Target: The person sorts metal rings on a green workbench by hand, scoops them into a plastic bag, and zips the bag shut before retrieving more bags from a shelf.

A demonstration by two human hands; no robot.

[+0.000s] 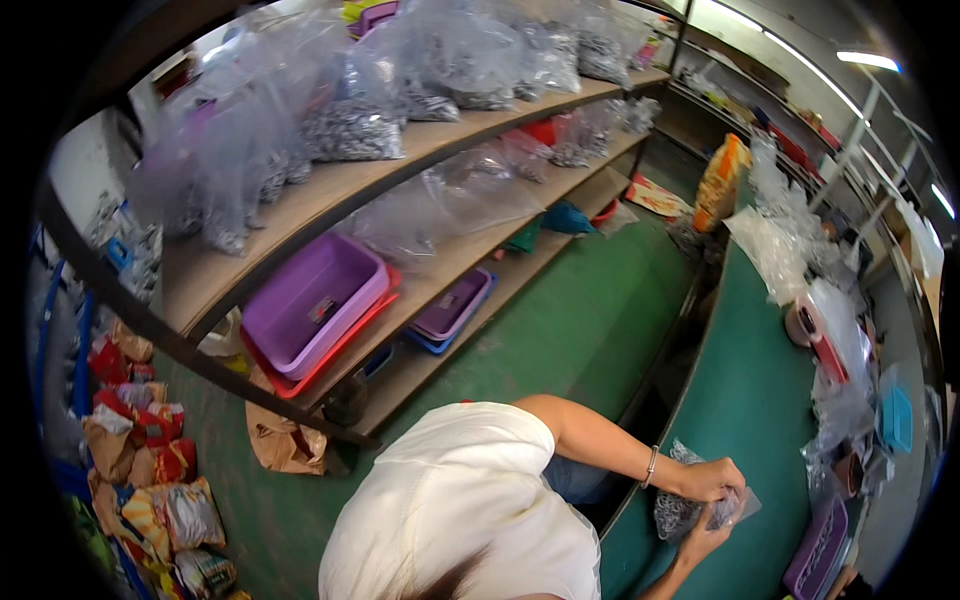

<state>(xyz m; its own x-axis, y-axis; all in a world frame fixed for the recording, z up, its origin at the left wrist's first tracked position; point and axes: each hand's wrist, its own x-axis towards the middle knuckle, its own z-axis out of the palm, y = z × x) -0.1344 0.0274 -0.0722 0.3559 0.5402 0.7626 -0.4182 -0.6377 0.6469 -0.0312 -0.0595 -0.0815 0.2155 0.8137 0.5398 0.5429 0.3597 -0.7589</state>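
Observation:
My left hand (714,480), with a bracelet on its wrist, is closed on the gathered upper part of a clear plastic bag (678,512). Many small grey metal-looking parts fill the bag, which rests on the green tabletop (740,400). From the lower edge comes my right hand (704,540), its fingers closed round the same bag just below the left. What kind of parts they are is too small to make out. Loose clear plastic sticks out beyond the fingers.
Wooden shelves (480,130) to the left carry several clear bags of metal parts. Lower down sit a purple bin (320,300) and a smaller purple tray (455,305). A purple basket (818,550) and an orange sack (722,185) lie along the table. Packed bags (165,450) cover the left floor.

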